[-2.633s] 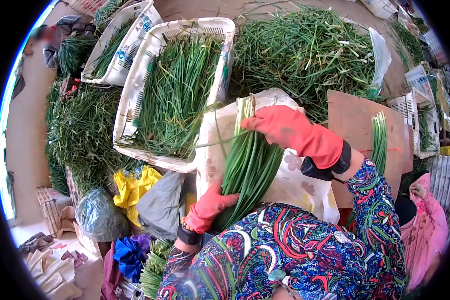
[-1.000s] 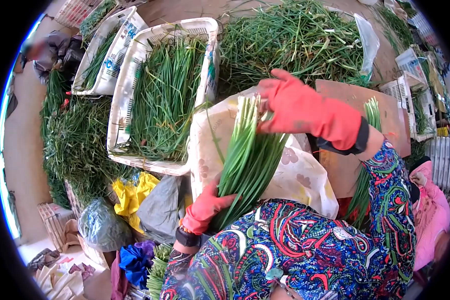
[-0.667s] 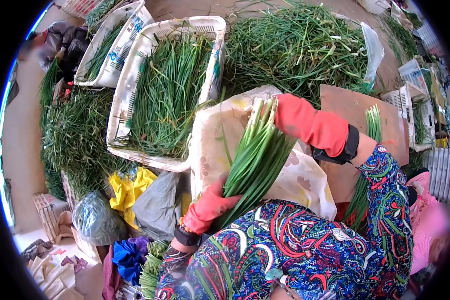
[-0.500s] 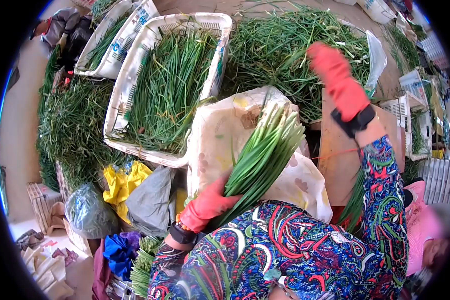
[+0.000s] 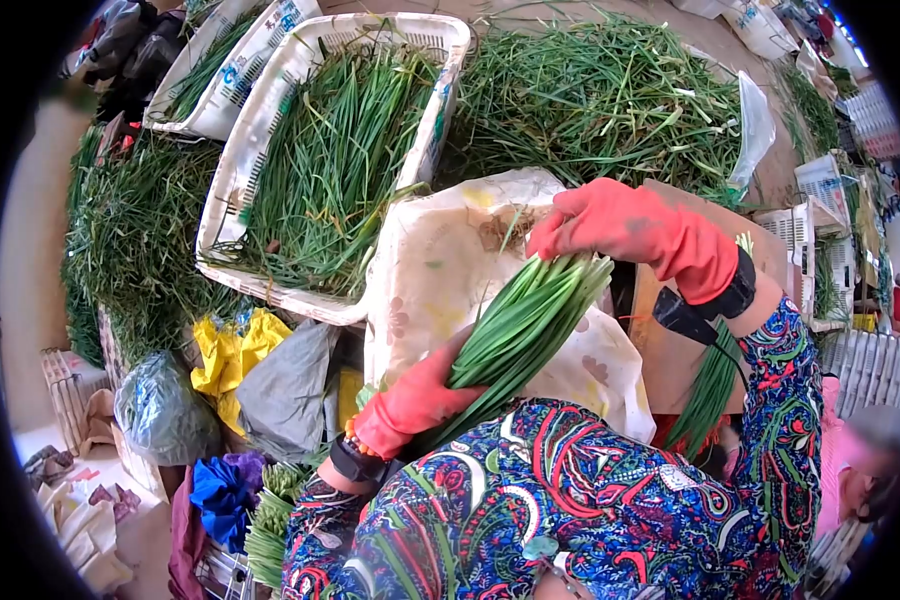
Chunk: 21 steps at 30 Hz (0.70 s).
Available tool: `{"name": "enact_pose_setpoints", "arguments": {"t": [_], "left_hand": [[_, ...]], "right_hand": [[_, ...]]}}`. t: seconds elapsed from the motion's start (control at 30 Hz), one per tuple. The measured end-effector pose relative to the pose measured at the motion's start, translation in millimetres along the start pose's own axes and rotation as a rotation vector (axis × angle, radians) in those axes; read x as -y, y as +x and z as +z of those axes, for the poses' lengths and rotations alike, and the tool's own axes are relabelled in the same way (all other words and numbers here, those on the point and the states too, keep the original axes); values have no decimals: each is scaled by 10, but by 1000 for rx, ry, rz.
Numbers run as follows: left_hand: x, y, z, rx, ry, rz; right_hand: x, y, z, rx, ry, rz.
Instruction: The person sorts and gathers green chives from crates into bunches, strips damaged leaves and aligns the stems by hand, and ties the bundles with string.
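My left hand (image 5: 420,402), in a red rubber glove, is wrapped round a bunch of garlic chives (image 5: 530,335). The bunch slants up to the right over a work surface with a pale, stained cloth (image 5: 440,260), its whitish cut ends at the top. My right hand (image 5: 620,228), gloved in the same red, has its fingers curled and pinched at those pale ends. Its fingertips partly cover them. A second bundle of chives (image 5: 708,400) hangs at the right, below my right forearm and against a brown board (image 5: 660,330).
Beyond the cloth stands a white plastic crate (image 5: 215,215) full of loose chives. A large heap of loose greens (image 5: 600,100) lies at the back, another heap (image 5: 150,215) at the left. Nearby are a yellow bag (image 5: 240,355) and a grey one (image 5: 290,385). A person in pink (image 5: 828,450) is at the right edge.
My right hand has come down and left from over the heap of greens to the pale ends of the bunch. My left hand keeps its hold.
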<state>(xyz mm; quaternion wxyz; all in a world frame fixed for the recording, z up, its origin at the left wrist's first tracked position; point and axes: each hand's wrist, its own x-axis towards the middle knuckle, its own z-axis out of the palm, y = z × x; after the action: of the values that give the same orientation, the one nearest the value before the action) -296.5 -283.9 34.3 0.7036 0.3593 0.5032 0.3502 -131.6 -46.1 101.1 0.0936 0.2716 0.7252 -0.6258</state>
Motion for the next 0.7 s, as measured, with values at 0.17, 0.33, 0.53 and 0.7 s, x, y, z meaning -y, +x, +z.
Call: {"name": "enact_pose_setpoints", "arguments": {"t": [0.17,0.33,0.53,0.7], "left_hand": [[2,21,12,33,-158,-26],[-7,-2,10,11,-246,-77],[-38,-62,-47,-68,-350,-150],[-7,-165,-143,-184,-362,-180]], "right_hand": [[-226,144,157,-243,-477,-360],[-147,211,314,-377,379,-49],[-104,284,-209,-542,588,-326],[-842,-115,-2259,-655,1286,-1042]]}}
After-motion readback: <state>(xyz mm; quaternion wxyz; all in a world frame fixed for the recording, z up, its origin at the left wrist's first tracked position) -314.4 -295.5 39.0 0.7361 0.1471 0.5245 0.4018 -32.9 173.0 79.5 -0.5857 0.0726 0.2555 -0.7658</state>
